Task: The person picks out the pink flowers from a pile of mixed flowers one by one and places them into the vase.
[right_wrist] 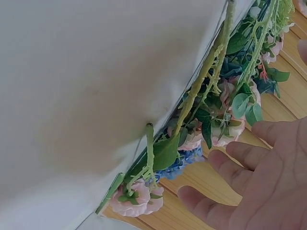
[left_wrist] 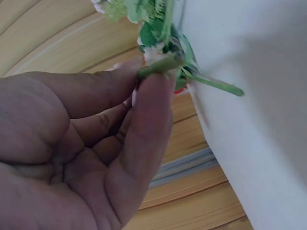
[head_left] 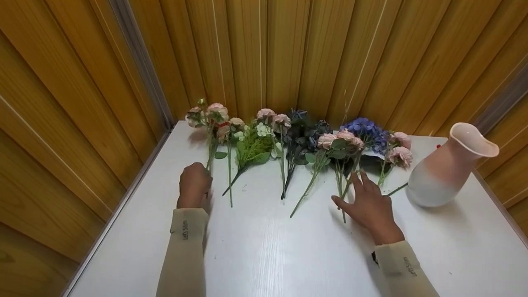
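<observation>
While left fingers (left_wrist: 152, 105) pinch a stem (left_wrist: 160, 66), right fingers (right_wrist: 232, 171) spread near flowers (right_wrist: 231, 134).

Leftmost pink spray (head_left: 217, 112) — stem was pinched in left hand (head_left: 195, 183), blooms pointed away; another leafy pink spray (head_left: 350, 140) lay just beside right hand (head_left: 369, 206).

Shows spread-fingered bare right hand (right_wrist: 271, 177) near pink ruffled flowers (right_wrist: 132, 201), blue small-petalled flower cluster (right_wrist: 176, 165) and green stems (right_wrist: 150, 148). Includes smooth white tabletop (right_wrist: 72, 91), yellow-brown wood-panelled wall (right_wrist: 288, 98).
</observation>
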